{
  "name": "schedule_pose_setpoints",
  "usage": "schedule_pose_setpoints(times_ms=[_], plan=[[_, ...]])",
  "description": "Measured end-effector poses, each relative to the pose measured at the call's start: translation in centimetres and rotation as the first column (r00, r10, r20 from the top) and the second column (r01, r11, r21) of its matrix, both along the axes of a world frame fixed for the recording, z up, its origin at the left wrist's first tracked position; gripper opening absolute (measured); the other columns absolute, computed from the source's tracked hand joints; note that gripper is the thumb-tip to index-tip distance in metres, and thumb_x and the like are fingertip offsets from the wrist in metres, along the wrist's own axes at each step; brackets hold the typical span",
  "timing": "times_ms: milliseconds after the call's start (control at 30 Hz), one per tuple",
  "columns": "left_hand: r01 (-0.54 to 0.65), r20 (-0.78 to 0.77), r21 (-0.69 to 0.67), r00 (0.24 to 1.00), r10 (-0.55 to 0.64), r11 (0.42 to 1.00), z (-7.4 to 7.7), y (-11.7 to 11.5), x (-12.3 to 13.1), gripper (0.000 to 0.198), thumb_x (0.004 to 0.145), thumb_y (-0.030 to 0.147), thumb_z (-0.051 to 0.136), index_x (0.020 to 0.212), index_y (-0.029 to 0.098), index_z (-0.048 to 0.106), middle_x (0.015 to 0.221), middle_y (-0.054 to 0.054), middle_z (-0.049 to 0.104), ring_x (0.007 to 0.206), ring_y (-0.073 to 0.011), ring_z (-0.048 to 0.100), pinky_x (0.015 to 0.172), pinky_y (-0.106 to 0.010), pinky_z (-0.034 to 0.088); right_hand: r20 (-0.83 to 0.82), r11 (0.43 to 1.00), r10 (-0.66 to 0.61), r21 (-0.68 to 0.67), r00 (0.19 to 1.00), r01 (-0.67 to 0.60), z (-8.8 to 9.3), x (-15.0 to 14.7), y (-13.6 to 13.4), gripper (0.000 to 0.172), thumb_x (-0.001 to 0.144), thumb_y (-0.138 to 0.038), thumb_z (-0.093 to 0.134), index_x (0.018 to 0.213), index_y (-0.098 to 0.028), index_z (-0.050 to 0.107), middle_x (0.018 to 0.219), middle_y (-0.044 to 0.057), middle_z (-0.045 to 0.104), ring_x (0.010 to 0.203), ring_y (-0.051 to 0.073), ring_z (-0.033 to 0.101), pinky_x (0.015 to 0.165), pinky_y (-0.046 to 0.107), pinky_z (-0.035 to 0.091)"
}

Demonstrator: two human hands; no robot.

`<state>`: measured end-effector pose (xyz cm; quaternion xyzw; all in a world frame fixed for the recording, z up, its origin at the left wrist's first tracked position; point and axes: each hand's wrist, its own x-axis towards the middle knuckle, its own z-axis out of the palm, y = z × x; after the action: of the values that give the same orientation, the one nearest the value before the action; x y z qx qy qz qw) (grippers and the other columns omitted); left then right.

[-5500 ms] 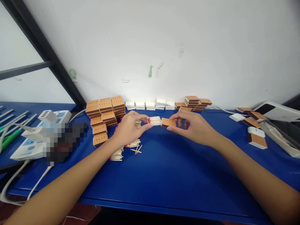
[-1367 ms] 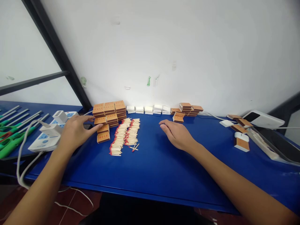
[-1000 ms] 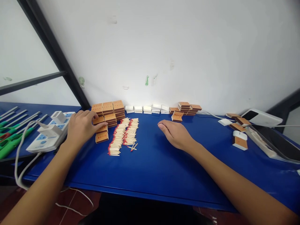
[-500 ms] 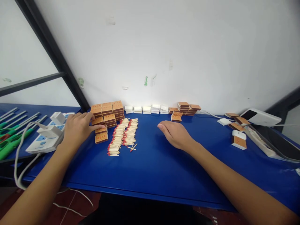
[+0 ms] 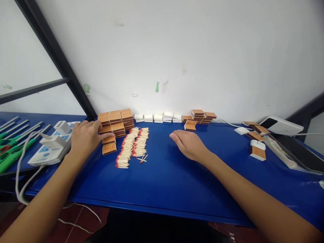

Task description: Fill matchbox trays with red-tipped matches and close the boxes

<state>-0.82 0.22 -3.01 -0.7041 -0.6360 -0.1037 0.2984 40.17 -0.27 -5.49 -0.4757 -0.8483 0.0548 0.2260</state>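
My left hand is at the left stacks of orange-brown matchboxes. Its thumb lies along the front of a matchbox low in the stack, and its fingers curve round the left side, partly hidden. Just below the thumb, another matchbox lies flat. Beside the stacks, two long rows of red-tipped matches are laid out, with a few loose matches crossed at the near end. My right hand rests on the table, loosely closed, thumb pointing left. Whatever its curled fingers may hold is hidden.
White matchbox trays line the wall, and more stacked matchboxes stand right of them, a partly open one in front. A power strip and green-handled tools lie left. Far right are a white device and a pouch.
My left thumb has shifted slightly up and flattened along the matchbox front. My right hand has barely moved.
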Motion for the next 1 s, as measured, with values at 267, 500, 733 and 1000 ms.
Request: schedule_pose_setpoints(times_ms=[267, 500, 733, 1000], plan=[[0.003, -0.037, 0.018, 0.999, -0.002, 1.000, -0.21, 0.13, -0.01, 0.048, 0.097, 0.067, 0.052, 0.081, 0.022, 0.050, 0.078, -0.010, 0.070, 0.080, -0.0293, 0.059, 0.075, -0.037, 0.030, 0.008, 1.000, -0.002, 0.015, 1.000, 0.002, 0.13, -0.01, -0.09, 0.054, 0.111, -0.052, 0.022, 0.082, -0.022, 0.056, 0.081, 0.004, 0.065, 0.075, 0.019, 0.058, 0.069, 0.032, 0.035], [-0.020, 0.018, 0.025, 1.000, 0.019, 1.000, -0.16, -0.45, -0.43, 0.045, 0.095, 0.065, 0.057, 0.081, 0.022, 0.055, 0.071, -0.007, 0.064, 0.072, -0.0272, 0.058, 0.071, -0.035, 0.030, 0.009, 1.000, -0.009, 0.004, 1.000, 0.009, 0.19, -0.02, -0.06, 0.053, 0.111, -0.052, 0.023, 0.080, -0.022, 0.054, 0.079, 0.004, 0.064, 0.073, 0.019, 0.057, 0.068, 0.032, 0.035], [-0.004, 0.113, 0.046, 0.994, -0.002, 0.999, -0.76, -0.80, -0.56, 0.043, 0.096, 0.063, 0.057, 0.084, 0.022, 0.060, 0.073, -0.007, 0.063, 0.070, -0.0274, 0.059, 0.070, -0.035, 0.032, 0.011, 1.000, -0.002, 0.013, 1.000, 0.002, 0.06, -0.01, 0.06, 0.054, 0.111, -0.052, 0.022, 0.079, -0.022, 0.053, 0.079, 0.004, 0.064, 0.073, 0.020, 0.056, 0.068, 0.033, 0.035], [0.001, 0.142, 0.029, 0.990, -0.005, 1.000, -0.76, -0.67, -0.91, 0.039, 0.097, 0.061, 0.055, 0.088, 0.023, 0.058, 0.081, -0.007, 0.070, 0.074, -0.0273, 0.064, 0.067, -0.033, 0.035, 0.018, 1.000, -0.006, 0.017, 1.000, 0.006, 0.12, -0.02, 0.00, 0.053, 0.111, -0.052, 0.022, 0.078, -0.022, 0.051, 0.078, 0.004, 0.063, 0.072, 0.019, 0.056, 0.067, 0.033, 0.034]])
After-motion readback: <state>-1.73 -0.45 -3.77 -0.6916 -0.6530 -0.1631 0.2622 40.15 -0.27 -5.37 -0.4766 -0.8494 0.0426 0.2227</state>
